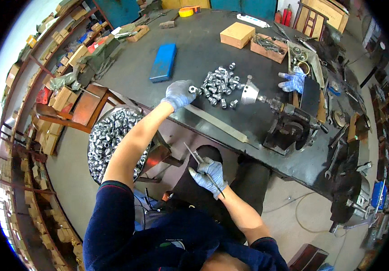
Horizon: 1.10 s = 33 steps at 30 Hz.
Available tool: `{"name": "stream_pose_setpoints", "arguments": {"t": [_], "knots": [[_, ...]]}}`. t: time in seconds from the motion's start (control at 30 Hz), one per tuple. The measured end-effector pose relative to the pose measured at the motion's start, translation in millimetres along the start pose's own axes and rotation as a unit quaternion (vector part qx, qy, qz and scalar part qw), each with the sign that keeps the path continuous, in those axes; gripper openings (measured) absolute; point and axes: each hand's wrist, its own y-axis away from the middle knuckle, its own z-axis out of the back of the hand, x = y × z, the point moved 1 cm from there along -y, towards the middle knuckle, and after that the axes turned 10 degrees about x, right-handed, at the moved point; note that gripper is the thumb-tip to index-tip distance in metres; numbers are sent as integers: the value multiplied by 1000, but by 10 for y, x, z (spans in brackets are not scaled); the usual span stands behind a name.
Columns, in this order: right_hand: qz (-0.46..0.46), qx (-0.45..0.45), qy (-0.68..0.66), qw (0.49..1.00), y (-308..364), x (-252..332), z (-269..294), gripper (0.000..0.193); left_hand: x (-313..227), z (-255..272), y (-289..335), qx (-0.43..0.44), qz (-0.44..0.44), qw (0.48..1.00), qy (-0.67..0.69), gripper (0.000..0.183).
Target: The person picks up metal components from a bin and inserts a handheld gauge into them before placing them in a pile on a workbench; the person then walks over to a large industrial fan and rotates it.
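At the table's near edge, my gloved left hand (178, 95) is closed on a small shiny metal fitting (192, 89) with a hole facing out. Just to its right lies a loose pile of similar metal fittings (219, 85). Lower down, over my lap, my gloved right hand (210, 175) is wrapped round a slim pointed metal tool (193, 153). Its tip points up and left, and a thin dark end comes out below the palm; I cannot tell its exact kind. The two hands are apart.
A round tub (113, 140) full of metal fittings stands left of my arm. A flat metal bar (217, 123) lies along the table edge. On the table are a blue case (163, 62), a chuck device (251, 92), a spare glove (294, 80) and a carton (237, 35).
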Motion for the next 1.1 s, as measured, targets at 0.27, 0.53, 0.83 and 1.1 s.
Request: {"name": "stream_pose_setpoints", "arguments": {"t": [0.27, 0.53, 0.83, 1.1], "knots": [[-73, 44, -48, 995, 17, -8, -63, 19, 4, -101, -579, 14, 24, 999, 36, 29], [-48, -7, -2, 999, -5, -44, -50, 28, 463, 194, -167, 23, -92, 986, 139, 36], [-88, -6, -48, 995, 5, -51, -120, 20, 1872, 591, 1369, 174, 95, 980, -21, 32], [-181, 7, -146, 973, 79, -134, -242, 20, 1611, 125, 1485, 94, 36, 977, -189, 35]]}}
